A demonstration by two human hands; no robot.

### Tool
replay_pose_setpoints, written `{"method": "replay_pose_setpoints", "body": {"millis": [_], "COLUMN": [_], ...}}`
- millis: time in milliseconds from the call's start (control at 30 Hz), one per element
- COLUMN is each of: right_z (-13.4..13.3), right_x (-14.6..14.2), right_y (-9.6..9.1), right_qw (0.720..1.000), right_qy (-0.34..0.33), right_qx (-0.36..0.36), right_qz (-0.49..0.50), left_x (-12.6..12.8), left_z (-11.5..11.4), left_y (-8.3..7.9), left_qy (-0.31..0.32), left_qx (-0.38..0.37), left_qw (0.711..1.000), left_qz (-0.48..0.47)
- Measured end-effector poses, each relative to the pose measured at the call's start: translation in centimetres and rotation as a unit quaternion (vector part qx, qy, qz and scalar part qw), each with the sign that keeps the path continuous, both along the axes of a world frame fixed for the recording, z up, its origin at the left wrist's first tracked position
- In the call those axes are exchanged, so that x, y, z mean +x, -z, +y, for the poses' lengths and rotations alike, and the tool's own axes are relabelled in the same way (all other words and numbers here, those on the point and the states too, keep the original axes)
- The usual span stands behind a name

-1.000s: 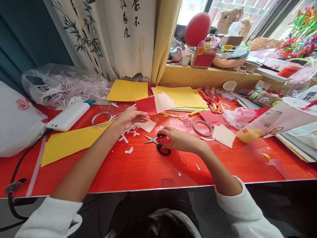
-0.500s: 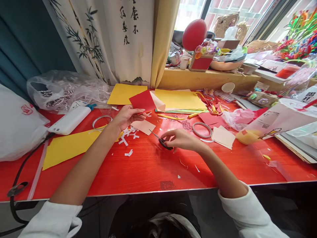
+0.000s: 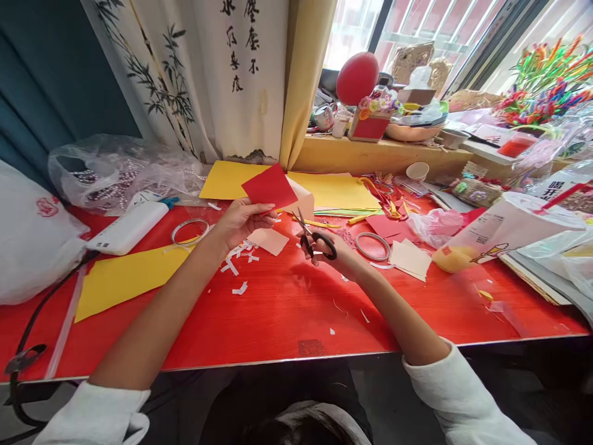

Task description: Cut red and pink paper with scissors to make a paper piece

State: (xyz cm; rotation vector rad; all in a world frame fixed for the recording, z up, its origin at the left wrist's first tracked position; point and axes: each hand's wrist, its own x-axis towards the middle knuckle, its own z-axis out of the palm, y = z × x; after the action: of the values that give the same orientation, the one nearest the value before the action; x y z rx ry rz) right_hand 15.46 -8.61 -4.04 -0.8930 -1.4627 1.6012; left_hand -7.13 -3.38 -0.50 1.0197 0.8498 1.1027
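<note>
My left hand (image 3: 243, 221) pinches the lower edge of a piece of red paper (image 3: 271, 187), holding it above the table. In my right hand (image 3: 319, 246) are black-handled scissors (image 3: 315, 238), raised off the table with their points up, close to the right of the red paper. The blades look slightly apart. Behind the red paper a pale pink sheet (image 3: 302, 198) shows; I cannot tell whether it is held too. Below my left hand lie a pale pink paper piece (image 3: 269, 241) and white paper scraps (image 3: 230, 264).
Yellow sheets (image 3: 334, 190) lie at the back, and another yellow sheet (image 3: 132, 278) at the left. Rolls of tape (image 3: 373, 246) flank my hands. Right of them are cream paper squares (image 3: 411, 259) and a tilted drink cup (image 3: 500, 228). A white power strip (image 3: 130, 227) lies left.
My right hand has lifted and turned, bringing the scissors up from the table beside the red paper. My left hand stays nearly in place with the paper. The view has shifted slightly.
</note>
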Motion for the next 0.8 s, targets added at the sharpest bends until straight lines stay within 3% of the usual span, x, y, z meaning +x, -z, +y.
{"method": "replay_pose_setpoints", "body": {"millis": [133,400,800], "right_z": [0.3,0.1,-0.3], "right_x": [0.2,0.5,0.3], "right_y": [0.1,-0.4,-0.9], "right_qw": [0.999,0.997,0.997], "right_qy": [0.031,0.056,0.076], "right_qx": [0.043,0.05,0.029], "right_qz": [-0.01,0.018,-0.006], "left_x": [0.6,1.3,1.3], "left_z": [-0.5,-1.0,-1.0], "left_y": [0.0,0.0,0.3], "left_qy": [0.04,0.07,0.061], "left_qx": [-0.002,-0.01,-0.011], "left_qw": [0.999,0.997,0.998], "left_qz": [-0.004,0.012,0.022]}}
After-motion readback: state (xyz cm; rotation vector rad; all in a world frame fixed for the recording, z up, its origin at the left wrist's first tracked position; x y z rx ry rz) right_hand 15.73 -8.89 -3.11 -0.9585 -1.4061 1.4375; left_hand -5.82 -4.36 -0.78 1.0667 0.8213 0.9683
